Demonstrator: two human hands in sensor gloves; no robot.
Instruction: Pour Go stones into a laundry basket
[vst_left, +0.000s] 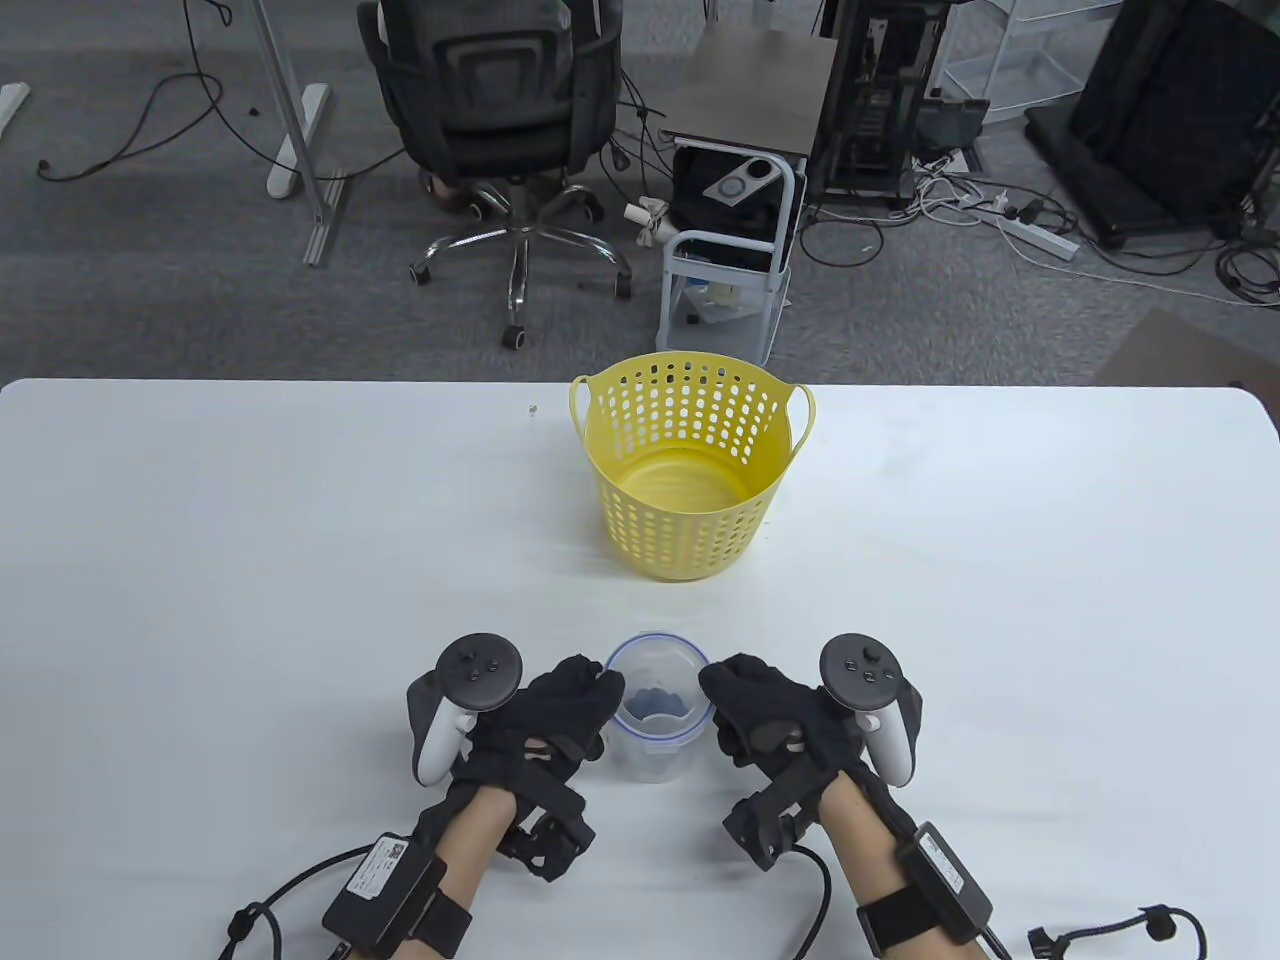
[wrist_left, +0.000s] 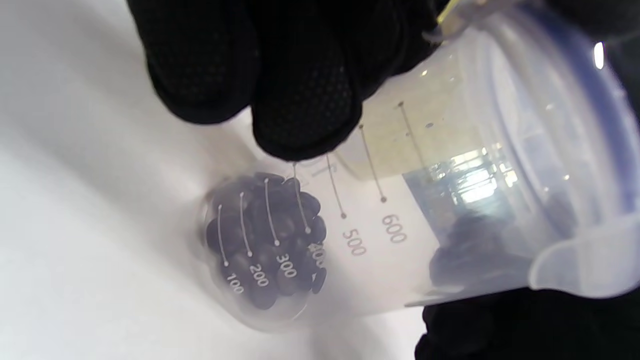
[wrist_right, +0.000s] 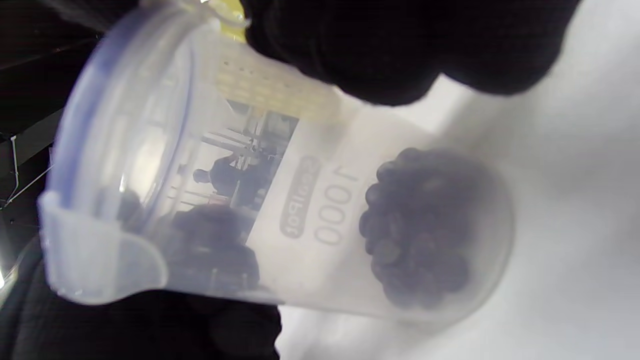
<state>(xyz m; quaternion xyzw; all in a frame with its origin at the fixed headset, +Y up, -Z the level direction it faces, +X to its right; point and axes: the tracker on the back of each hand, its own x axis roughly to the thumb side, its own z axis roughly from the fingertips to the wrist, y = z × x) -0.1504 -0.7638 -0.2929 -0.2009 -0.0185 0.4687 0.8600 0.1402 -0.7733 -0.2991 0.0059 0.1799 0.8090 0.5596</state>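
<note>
Cup (vst_left: 655, 715) marked 100–600 and "1000"; brand blurred. Stones (wrist_left: 265, 240) inside. Left hand (vst_left: 545, 725) and right hand (vst_left: 775, 725) press its sides.

A clear plastic measuring cup (vst_left: 655, 708) with a blue rim and printed volume marks is standing upright on the white table near its front edge, holding a shallow heap of black Go stones (wrist_left: 267, 240) at its bottom. Beyond it, a yellow perforated laundry basket (vst_left: 692, 465) with two loop handles is sitting upright at the table's far edge, well apart from the cup.
</note>
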